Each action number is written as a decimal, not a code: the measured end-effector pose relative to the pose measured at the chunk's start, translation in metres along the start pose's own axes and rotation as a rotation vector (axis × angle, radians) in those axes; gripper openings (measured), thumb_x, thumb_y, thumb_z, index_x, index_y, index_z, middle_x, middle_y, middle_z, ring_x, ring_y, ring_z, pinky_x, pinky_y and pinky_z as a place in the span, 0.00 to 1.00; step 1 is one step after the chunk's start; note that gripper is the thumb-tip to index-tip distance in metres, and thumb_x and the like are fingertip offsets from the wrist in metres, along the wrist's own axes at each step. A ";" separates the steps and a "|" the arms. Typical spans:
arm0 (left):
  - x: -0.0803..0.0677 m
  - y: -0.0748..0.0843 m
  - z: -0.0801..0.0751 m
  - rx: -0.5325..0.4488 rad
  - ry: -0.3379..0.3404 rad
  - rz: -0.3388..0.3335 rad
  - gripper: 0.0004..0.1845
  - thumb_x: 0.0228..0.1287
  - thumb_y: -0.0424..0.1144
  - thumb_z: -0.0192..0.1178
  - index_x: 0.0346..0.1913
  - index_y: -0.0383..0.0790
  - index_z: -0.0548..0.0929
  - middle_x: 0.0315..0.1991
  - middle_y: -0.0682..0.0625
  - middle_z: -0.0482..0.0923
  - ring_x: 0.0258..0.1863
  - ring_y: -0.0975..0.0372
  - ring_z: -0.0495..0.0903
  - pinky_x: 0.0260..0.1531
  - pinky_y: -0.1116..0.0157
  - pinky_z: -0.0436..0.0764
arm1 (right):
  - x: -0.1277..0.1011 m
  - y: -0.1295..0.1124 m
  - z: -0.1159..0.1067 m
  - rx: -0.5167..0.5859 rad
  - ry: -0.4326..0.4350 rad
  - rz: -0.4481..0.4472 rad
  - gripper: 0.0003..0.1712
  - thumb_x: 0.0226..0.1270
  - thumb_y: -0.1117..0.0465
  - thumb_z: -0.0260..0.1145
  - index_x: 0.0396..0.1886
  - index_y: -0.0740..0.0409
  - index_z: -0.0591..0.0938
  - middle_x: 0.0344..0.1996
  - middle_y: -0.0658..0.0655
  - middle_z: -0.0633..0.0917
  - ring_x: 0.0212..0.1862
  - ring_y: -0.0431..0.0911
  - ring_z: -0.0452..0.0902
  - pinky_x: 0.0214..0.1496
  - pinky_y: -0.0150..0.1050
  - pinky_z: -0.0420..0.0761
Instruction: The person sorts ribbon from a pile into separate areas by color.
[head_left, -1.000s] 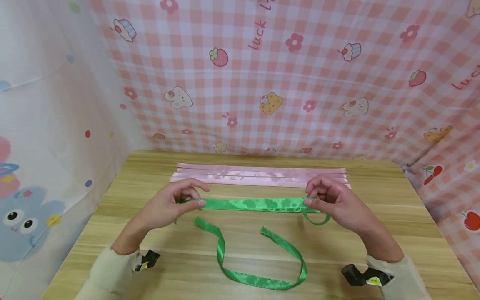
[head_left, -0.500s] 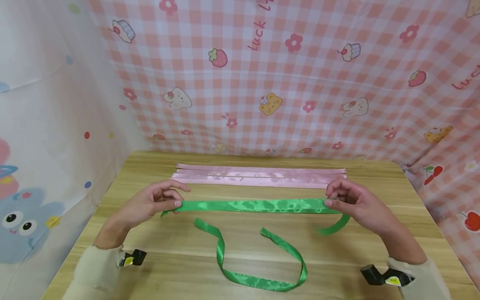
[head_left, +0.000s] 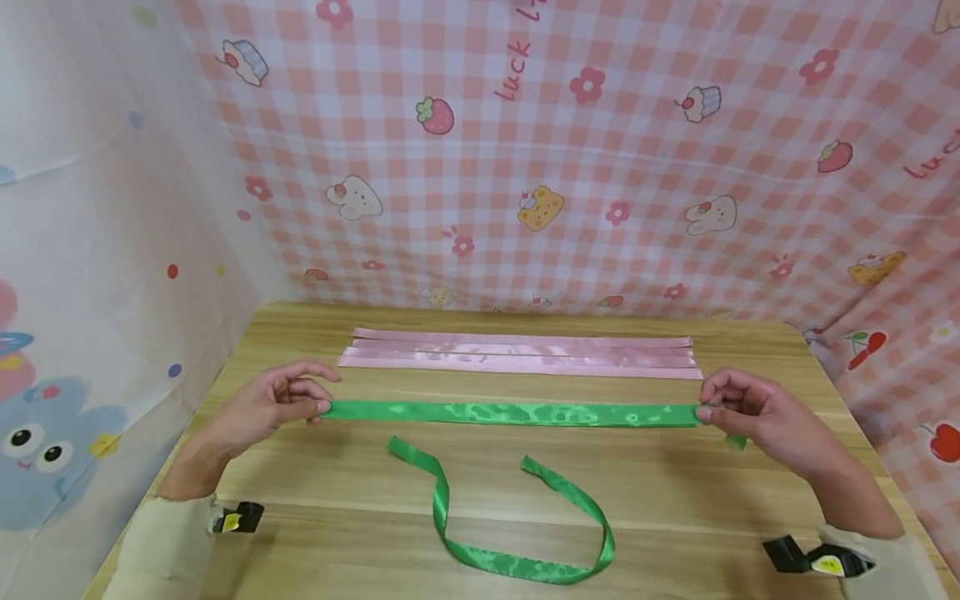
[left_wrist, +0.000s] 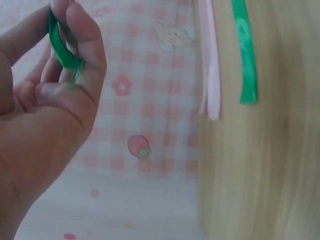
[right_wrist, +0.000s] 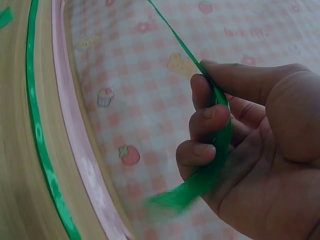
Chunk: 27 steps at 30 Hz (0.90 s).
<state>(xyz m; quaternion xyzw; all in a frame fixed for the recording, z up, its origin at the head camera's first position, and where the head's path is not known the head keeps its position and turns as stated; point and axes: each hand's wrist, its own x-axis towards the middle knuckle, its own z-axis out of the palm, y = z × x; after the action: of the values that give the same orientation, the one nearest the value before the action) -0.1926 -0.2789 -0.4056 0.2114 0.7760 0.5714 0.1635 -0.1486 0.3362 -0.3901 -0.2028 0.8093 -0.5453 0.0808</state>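
A green satin ribbon is stretched in the air between both hands. My left hand pinches it between thumb and forefinger, and a short frayed ribbon end shows inside the fingers in the left wrist view. My right hand pinches the other side, with a blurred tail hanging past the palm. Beneath the held length, another green ribbon lies straight on the table, mostly hidden from the head view. Nearer the front, a third green ribbon lies in a loose U-shaped curve.
Several pink ribbons lie straight and side by side near the back of the wooden table. A pink checked cloth hangs right behind the table, and a white printed cloth hangs at the left.
Both hands have slid apart, left hand leftward and right hand rightward, so the stretched part of the ribbon is longer. The loop hanging by the right hand has become a short tail.
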 end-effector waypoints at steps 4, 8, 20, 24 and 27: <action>0.000 -0.007 -0.003 0.042 0.076 -0.093 0.16 0.69 0.34 0.62 0.57 0.39 0.75 0.37 0.51 0.87 0.33 0.58 0.84 0.37 0.62 0.82 | -0.004 0.012 -0.007 -0.005 0.033 0.033 0.05 0.72 0.72 0.59 0.44 0.66 0.73 0.29 0.48 0.80 0.28 0.42 0.72 0.27 0.40 0.71; 0.000 -0.016 -0.007 0.032 0.113 -0.114 0.14 0.69 0.35 0.61 0.56 0.40 0.76 0.36 0.52 0.87 0.33 0.59 0.84 0.39 0.60 0.83 | -0.007 0.026 -0.014 0.029 0.058 0.045 0.05 0.72 0.73 0.58 0.44 0.62 0.75 0.31 0.48 0.82 0.30 0.38 0.75 0.29 0.38 0.72; 0.000 -0.033 -0.011 -0.032 0.162 -0.150 0.11 0.70 0.32 0.60 0.52 0.45 0.77 0.36 0.56 0.87 0.36 0.60 0.85 0.41 0.62 0.83 | -0.017 0.064 -0.021 0.124 0.224 0.131 0.06 0.71 0.71 0.61 0.43 0.60 0.75 0.30 0.45 0.81 0.28 0.43 0.70 0.27 0.38 0.70; 0.000 -0.039 -0.010 -0.051 0.175 -0.168 0.10 0.70 0.31 0.59 0.51 0.44 0.77 0.35 0.56 0.86 0.34 0.59 0.84 0.40 0.62 0.84 | -0.018 0.077 -0.018 0.124 0.261 0.163 0.06 0.70 0.72 0.62 0.42 0.59 0.76 0.29 0.44 0.81 0.27 0.41 0.71 0.26 0.37 0.71; 0.000 -0.045 -0.009 -0.047 0.193 -0.200 0.12 0.69 0.31 0.61 0.53 0.36 0.76 0.34 0.56 0.86 0.35 0.60 0.84 0.40 0.63 0.84 | -0.018 0.085 -0.014 0.102 0.278 0.193 0.06 0.70 0.71 0.62 0.41 0.58 0.76 0.28 0.43 0.81 0.26 0.40 0.71 0.24 0.36 0.71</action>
<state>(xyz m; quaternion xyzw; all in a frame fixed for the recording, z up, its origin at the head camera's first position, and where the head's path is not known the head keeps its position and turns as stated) -0.2037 -0.2974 -0.4462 0.0731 0.7916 0.5881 0.1491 -0.1579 0.3833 -0.4637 -0.0424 0.7997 -0.5981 0.0301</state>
